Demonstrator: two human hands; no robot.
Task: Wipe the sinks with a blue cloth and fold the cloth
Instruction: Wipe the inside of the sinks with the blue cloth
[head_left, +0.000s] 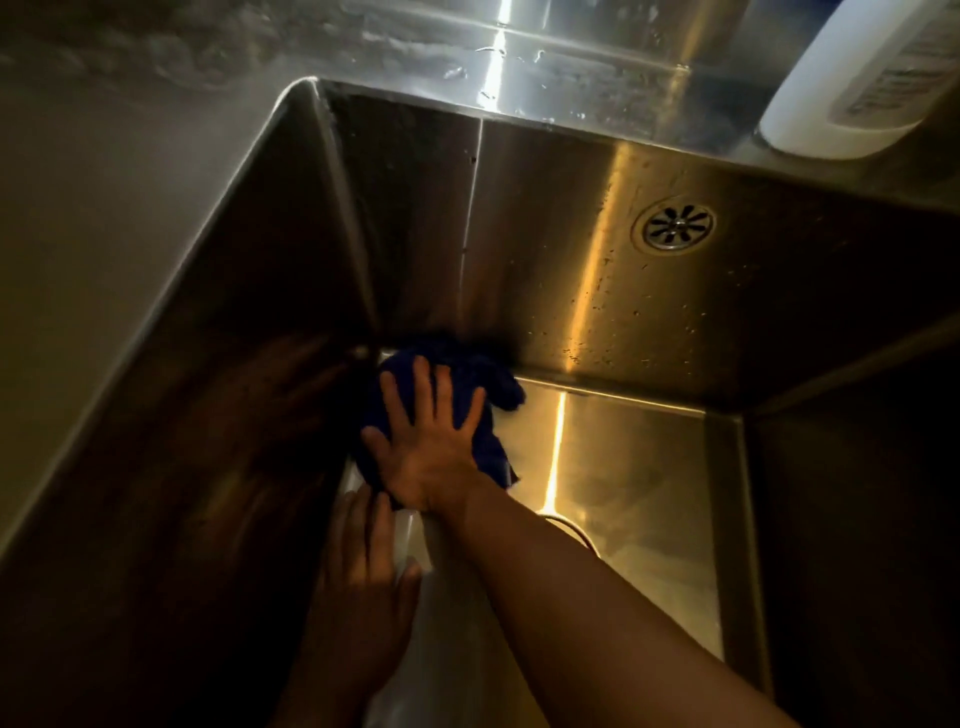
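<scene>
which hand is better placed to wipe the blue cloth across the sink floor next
Right. The right hand presses flat on the blue cloth in the far left corner of the sink, with bare floor beside it. The left hand lies flat by the left wall, nearer the person, holding nothing.

A kitchen wash-up spot, likely a commercial one: a deep stainless-steel sink (597, 270) with sharp square corners, a round slotted grille (673, 226) in the sink's back wall, a wet steel surface (519, 67) behind the sink, and a white plastic bottle (852, 88) there.
</scene>
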